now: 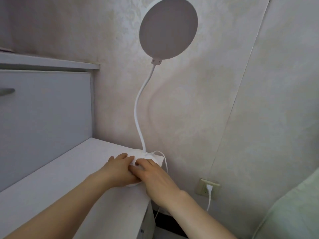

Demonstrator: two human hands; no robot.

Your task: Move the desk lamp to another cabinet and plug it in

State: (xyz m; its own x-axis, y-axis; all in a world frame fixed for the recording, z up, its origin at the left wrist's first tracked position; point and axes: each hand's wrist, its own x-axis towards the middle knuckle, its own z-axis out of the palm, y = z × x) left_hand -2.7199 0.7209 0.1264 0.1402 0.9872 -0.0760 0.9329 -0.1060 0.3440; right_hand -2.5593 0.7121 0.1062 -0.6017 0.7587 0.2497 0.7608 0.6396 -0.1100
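White lamp base [148, 156] under both flat, open hands: left [119, 169], right [155, 180].

Landmark: desk lamp [156, 94], standing at the far right corner of the cabinet top [60, 178], close to the wall [198, 109].
Lamp base: under both hands; left hand [119, 171] on its left side, right hand [155, 178] on its right, the two touching.
Drawer unit [44, 121]: left of the lamp, rising above the cabinet top.
Cord [165, 163]: leaves the base rearward, drops past the right edge.
Wall socket [208, 188]: right of and below the lamp, a plug [209, 188] in it.
Cushion [293, 213]: farthest right, below the socket.
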